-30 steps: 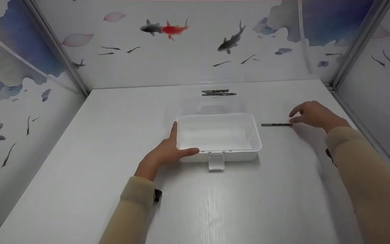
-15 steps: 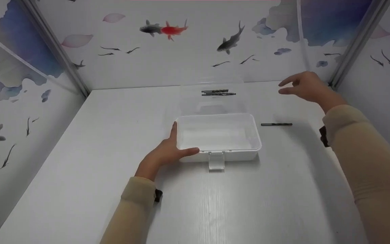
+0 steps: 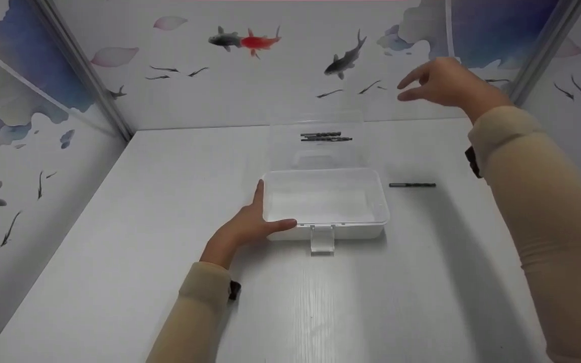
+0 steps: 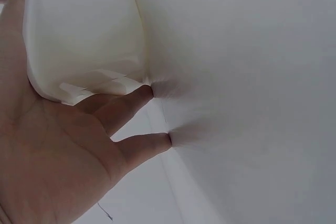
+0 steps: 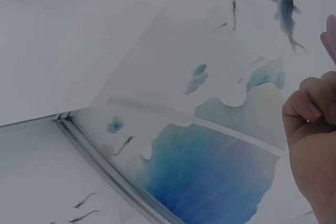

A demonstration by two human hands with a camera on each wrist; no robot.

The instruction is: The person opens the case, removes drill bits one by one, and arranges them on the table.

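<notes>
- The left hand (image 3: 245, 224) straddles the near left corner of the white box (image 3: 327, 231), at the centre of the frame; its grip is spread, thumb laid straight along the front rim, a finger stretched up the left side.
- From the left wrist I can see two fingertips reaching the table (image 3: 310, 302) just beside the box.
- The right hand (image 3: 437, 83) is raised in the upper right of the frame, in front of the back wall (image 3: 179, 103); its grip is loose, thumb and forefinger held apart with a gap between them.
- A single drill bit (image 3: 412, 185) lies crosswise on the table, right of centre, near the box's right side.
- A clear latch (image 3: 323, 240) hangs at the box's front.
- More drill bits (image 3: 325, 136) lie together in the upper middle, within the clear lid's (image 3: 280, 151) outline; whether on it or behind it, I cannot tell.
</notes>
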